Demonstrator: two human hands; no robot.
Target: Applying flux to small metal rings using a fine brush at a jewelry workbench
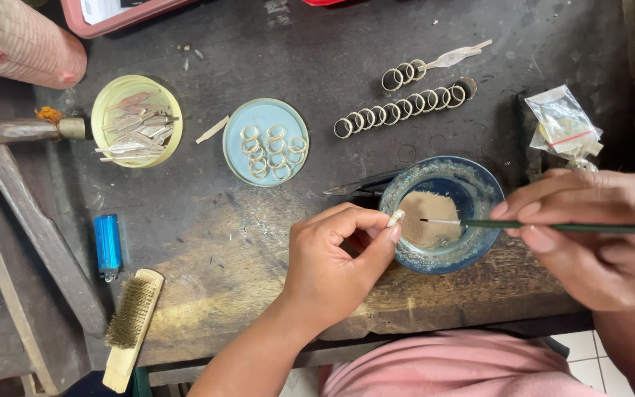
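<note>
- I see my left hand [332,261] pinching one small pale ring [395,217] between thumb and forefinger, held just over the near-left rim of the bowl [479,184].
- My right hand [589,235] has its fingers pressed together on one thin green brush [553,226]; the pale tip reaches over the bowl, close to the ring but, as far as I can tell, not touching it.
- There is one bowl, blue and glazed, with tan paste in its bottom — it sits near the front edge of the dark workbench [207,242], between my two hands.
- One pair of tweezers [358,187] lies just left of the bowl, its tips pointing left.
- Beyond the bowl lie two rows of rings: a long row [402,110] of about ten, and a short row [404,73] of three beside one flat metal strip.
- One pale blue lid [238,140] holds about nine more rings; one yellow lid [106,95] to its left holds a heap of metal strips, too tangled to count.
- At the left edge lie one blue lighter [107,245] and one wire brush [132,327], the brush hanging past the bench front.
- One small plastic bag [564,121] lies at the far right, just above my right hand.
- Open room — the bare stretch of bench between the lighter and my left hand.
</note>
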